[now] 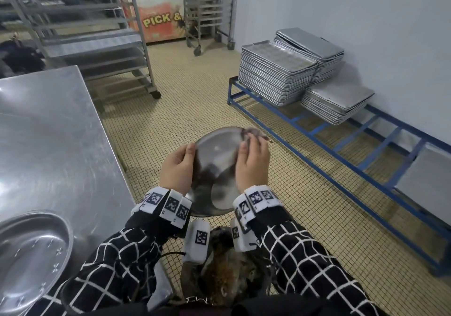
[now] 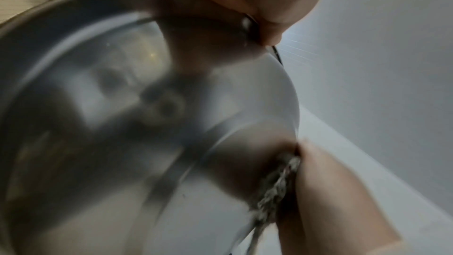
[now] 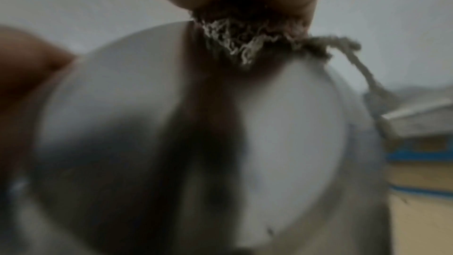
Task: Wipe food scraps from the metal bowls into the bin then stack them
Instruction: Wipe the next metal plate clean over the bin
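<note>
Left hand (image 1: pixel 176 166) grips tilted bowl (image 1: pixel 217 149); right hand (image 1: pixel 252 164) presses cloth (image 1: pixel 251 133) inside.

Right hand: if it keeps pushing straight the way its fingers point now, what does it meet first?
The right hand points away from the body along the tilted metal bowl, with a scrubbing cloth under its fingertips. Straight on, it would likely slide over the bowl's far rim, then find only open air above the tiled floor; depth is uncertain.
</note>
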{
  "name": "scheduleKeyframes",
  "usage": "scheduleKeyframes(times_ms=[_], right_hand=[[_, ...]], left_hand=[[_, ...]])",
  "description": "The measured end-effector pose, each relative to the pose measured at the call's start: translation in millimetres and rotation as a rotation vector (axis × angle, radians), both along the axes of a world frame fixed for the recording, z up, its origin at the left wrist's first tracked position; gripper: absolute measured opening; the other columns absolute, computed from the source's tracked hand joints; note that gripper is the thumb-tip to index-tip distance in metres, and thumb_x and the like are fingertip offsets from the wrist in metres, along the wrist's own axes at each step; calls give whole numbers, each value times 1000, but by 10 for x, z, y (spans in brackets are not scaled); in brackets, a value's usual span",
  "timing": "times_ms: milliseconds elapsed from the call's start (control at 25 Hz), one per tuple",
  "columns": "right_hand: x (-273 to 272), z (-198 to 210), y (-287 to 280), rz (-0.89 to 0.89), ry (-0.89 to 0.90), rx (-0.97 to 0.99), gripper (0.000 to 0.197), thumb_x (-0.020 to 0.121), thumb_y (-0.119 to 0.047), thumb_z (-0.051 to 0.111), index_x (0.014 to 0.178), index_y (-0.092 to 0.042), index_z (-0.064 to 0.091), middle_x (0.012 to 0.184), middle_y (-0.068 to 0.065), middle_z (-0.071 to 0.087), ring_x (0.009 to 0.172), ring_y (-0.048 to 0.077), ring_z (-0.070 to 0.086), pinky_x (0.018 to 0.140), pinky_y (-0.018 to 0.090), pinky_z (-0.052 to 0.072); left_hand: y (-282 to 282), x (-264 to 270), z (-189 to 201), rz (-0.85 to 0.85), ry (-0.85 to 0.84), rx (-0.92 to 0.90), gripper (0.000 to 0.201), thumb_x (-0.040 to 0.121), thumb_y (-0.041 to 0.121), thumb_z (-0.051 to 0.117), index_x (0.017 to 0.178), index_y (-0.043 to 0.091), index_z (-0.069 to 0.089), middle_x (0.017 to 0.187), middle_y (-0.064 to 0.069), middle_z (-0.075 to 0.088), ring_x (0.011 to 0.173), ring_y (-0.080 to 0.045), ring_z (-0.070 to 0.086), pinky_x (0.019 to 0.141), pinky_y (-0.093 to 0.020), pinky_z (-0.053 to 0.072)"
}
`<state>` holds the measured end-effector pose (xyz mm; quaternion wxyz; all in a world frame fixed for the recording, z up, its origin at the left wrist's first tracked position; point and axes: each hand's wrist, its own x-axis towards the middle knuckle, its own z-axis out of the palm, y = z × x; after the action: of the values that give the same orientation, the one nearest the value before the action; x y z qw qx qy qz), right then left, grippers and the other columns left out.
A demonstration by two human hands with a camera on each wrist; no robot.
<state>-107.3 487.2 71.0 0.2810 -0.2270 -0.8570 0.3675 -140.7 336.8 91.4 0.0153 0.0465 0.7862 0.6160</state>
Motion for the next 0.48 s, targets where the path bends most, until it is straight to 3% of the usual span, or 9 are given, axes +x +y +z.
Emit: scheduleKeyframes(times_ms=[80,160,200,280,360,400,480], right_hand=[[-23,-178,225,-103,-141,-363,38,102,-32,31,115,-8,59,110,4,54,106,18,51,85,22,40],[73,-325,332,-149,-251,-406,33,101,-27,36,90,-9,62,80,1,57,85,21,57,63,19,41],[122,-353,333,-162,-241,-364,31,101,-24,39,87,-9,62,76,1,57,81,20,57,57,17,38],[192,-292,253,-157,-70,-277,28,99,-22,43,103,-8,66,100,2,62,94,12,57,69,10,38],[192,-116,45,-27,87,-149,31,99,-22,44,122,-8,60,127,0,51,109,3,44,82,0,32],[178,-41,-76,86,138,-54,34,99,-23,43,126,-9,57,133,0,46,114,3,41,89,1,30],[134,-9,-286,220,144,225,39,98,-29,40,130,-12,55,139,5,44,125,14,40,105,21,31]], left_hand=[[-24,-20,-31,23,-6,-6,38,97,46,42,80,22,67,83,-18,67,82,-35,63,83,-54,52],[-42,-29,-46,50,-11,-24,41,99,43,41,77,18,64,74,-12,62,72,-27,58,80,-49,50],[-45,-30,-46,62,-19,-28,40,99,42,41,75,19,64,72,-7,61,71,-21,56,78,-45,49],[-48,-47,-56,70,-33,-27,39,99,42,41,73,22,62,68,1,58,68,-16,52,75,-37,45],[-25,-60,-57,60,-51,-32,38,99,41,42,72,22,60,68,5,56,67,-14,51,71,-33,43],[-4,-61,-50,51,-53,-37,36,99,40,42,74,24,61,69,6,58,69,-14,53,70,-32,44],[47,-45,-18,11,-41,-37,33,98,41,43,78,24,64,75,2,64,74,-19,60,72,-37,50]])
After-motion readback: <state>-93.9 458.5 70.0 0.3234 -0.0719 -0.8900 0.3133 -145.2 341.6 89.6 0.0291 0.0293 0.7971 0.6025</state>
